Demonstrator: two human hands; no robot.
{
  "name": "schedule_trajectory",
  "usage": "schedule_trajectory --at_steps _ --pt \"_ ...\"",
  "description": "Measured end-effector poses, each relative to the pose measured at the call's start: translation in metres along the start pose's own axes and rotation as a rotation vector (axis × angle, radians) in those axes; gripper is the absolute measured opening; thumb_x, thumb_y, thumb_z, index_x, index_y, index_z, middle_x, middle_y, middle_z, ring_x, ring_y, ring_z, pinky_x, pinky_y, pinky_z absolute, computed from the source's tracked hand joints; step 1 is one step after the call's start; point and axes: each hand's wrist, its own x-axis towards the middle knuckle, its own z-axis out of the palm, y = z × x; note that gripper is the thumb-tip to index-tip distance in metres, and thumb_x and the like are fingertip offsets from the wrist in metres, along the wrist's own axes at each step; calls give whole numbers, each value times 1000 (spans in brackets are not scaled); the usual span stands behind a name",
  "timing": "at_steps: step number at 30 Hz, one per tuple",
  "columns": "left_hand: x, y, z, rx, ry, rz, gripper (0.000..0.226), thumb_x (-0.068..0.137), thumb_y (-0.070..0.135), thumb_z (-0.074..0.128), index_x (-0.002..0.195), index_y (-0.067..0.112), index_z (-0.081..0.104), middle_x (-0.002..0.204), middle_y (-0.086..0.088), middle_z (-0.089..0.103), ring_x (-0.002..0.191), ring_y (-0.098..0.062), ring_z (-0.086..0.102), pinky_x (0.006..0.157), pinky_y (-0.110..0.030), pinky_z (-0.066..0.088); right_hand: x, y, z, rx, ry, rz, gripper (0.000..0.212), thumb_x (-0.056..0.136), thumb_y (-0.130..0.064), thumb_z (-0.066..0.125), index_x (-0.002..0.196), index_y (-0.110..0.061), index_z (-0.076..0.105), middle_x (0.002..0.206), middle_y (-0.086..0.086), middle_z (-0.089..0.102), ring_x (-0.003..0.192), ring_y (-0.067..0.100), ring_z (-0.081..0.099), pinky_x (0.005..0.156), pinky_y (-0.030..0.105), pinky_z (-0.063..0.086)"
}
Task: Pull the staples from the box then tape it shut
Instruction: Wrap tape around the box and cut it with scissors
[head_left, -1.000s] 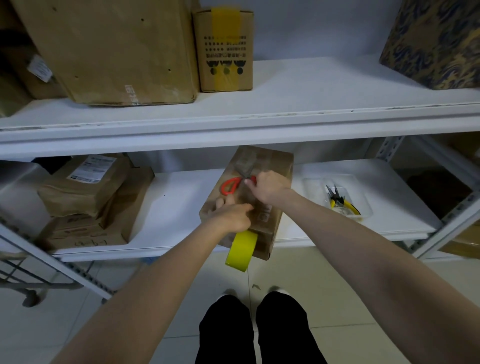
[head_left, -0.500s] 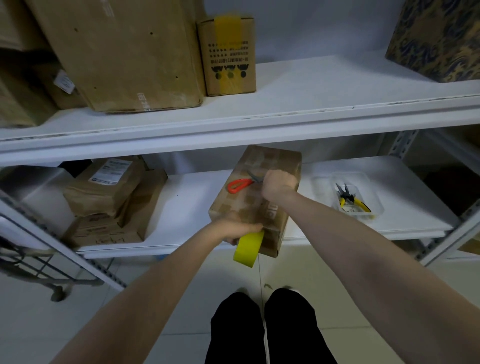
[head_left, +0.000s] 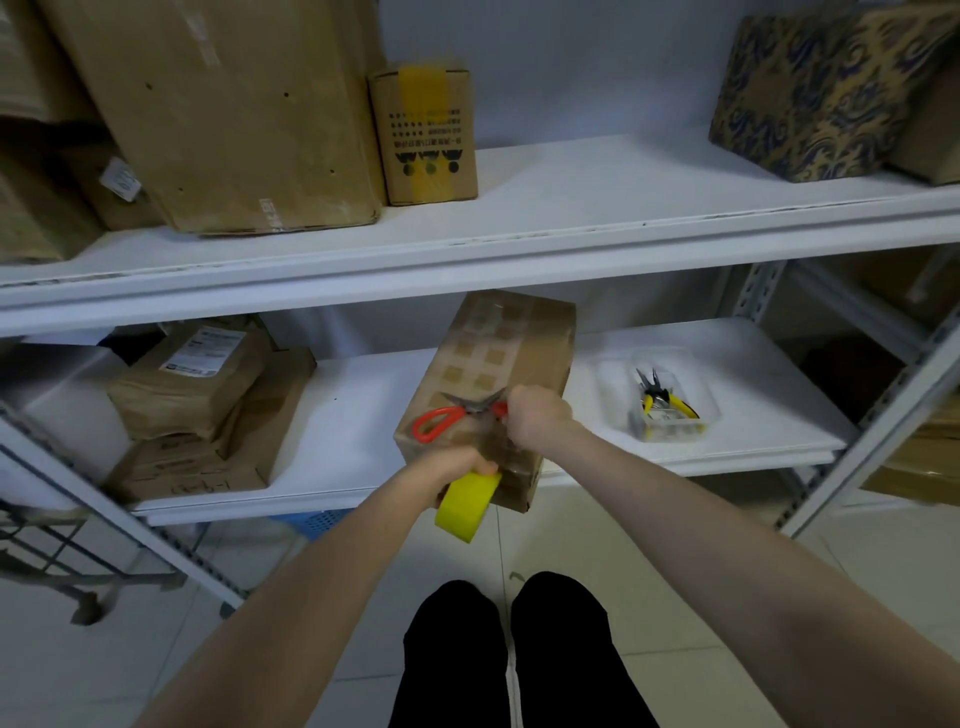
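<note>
Lower shelf (head_left: 353, 415): left fingers (head_left: 483, 466) clutch tape (head_left: 462, 506) against the box (head_left: 498, 353), right fingers (head_left: 519, 405) grip scissors (head_left: 436, 422) atop it.

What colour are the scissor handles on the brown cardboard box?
Red; the head view shows the red-handled metal scissors on the brown cardboard box.

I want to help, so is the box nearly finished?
Probably nearly. The yellow-handled pliers lie in the clear tray, so staple pulling looks over. The left hand holds the yellow tape roll by the brown cardboard box; the right hand holds red-handled scissors. Left: cutting, pressing tape down.
</note>
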Motion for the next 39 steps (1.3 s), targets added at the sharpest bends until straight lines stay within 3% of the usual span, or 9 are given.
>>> schedule_trajectory --at_steps 4,13,17,21,25,28,30,35,39 --pt "8 -2 -4 -11 14 24 56 70 28 76 119 11 57 111 -14 66 99 -29 65 90 -43 54 2 -4 2 -31 67 13 23 92 -8 51 111 -13 63 110 8 66 100 27 64 76 34 53" --pt "15 -21 3 121 -29 93 38 97 20 51 130 2 49 116 -18 59 92 -20 51 85 -33 49 14 -8 0 -131 81 -10 17 93 -10 52 107 -11 61 97 6 62 87 22 62 67 28 51" --pt "26 -26 -5 207 -15 175 43 93 25 58 129 2 53 129 -16 57 120 -28 53 101 -33 42 17 -9 -3 -157 64 -31 15 94 -14 51 105 -12 62 90 4 58 87 22 63 66 29 50" --pt "28 -24 -16 230 -2 250 24 96 20 53 104 0 64 97 -5 58 86 -10 54 61 -4 40 16 -2 -6 -63 -8 -49 18 92 -17 55 108 -13 61 90 4 59 87 24 61 65 30 48" --pt "35 -24 -15 165 28 316 24 95 7 51 111 -6 65 102 -5 59 88 -11 55 59 0 39 14 0 -17 -45 49 -40 22 93 -17 56 114 -13 57 101 6 63 92 24 62 67 29 44" --pt "37 -18 -15 163 50 330 12 88 8 60 98 5 66 96 -6 60 95 -15 53 62 -5 40 15 10 -27 -114 120 -62 30 92 -17 50 121 -17 49 112 6 64 106 26 60 90 36 41" --pt "39 -19 -17 210 63 343 17 88 11 60 100 2 69 98 -7 61 98 -16 53 71 -15 43 20 20 -28 -96 40 -55 33 92 -27 43 123 -19 48 124 7 59 119 27 52 108 48 23" --pt "42 -18 -17 297 96 387 20 91 12 56 99 0 71 98 -9 63 96 -14 51 80 -20 39 22 8 -17 -123 -174 41 94 68 -91 30 136 -28 45 142 12 40 138 29 28 108 64 6" --pt "42 -16 -15 326 69 366 17 88 3 55 73 11 59 76 -3 55 90 -17 48 64 -18 39 16 -12 -14 -138 -154 131 111 54 -87 56 139 -18 39 136 15 38 132 35 33 108 55 23"
